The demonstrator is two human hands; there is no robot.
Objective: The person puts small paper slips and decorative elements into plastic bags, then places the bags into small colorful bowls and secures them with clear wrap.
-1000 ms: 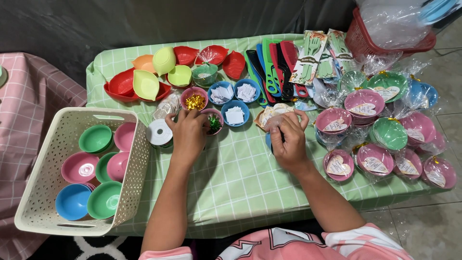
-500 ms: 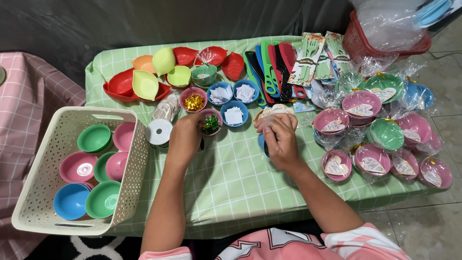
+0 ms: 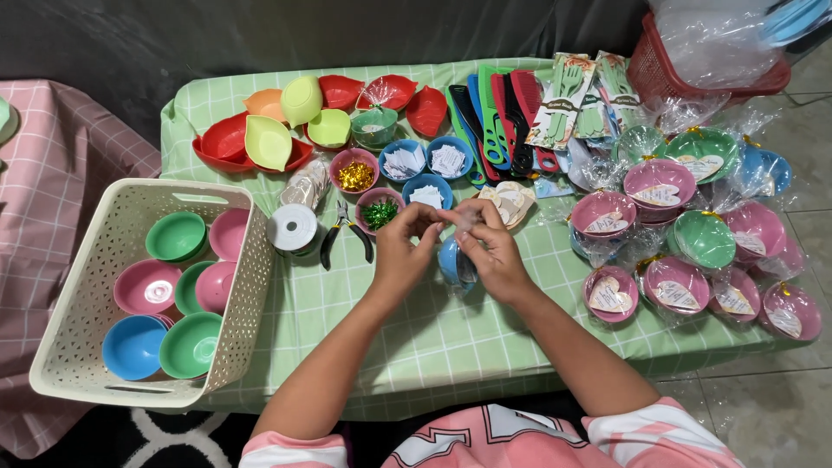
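Fingers (image 3: 433,218) of both hands on crinkly clear wrap (image 3: 464,227) over round blue bowl (image 3: 452,260)

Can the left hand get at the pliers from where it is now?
Probably yes. The pliers lie uncovered on the green cloth just beside the left hand, nothing between, though that hand is busy on the blue bowl.

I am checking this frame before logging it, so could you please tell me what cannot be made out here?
Head view only:
- Small blue plastic bowl: mostly hidden behind the left hand and right hand.
- What the fingers pinch: too small, blurred.
- Red plastic basket: cut off by the top edge, contents veiled by clear plastic.
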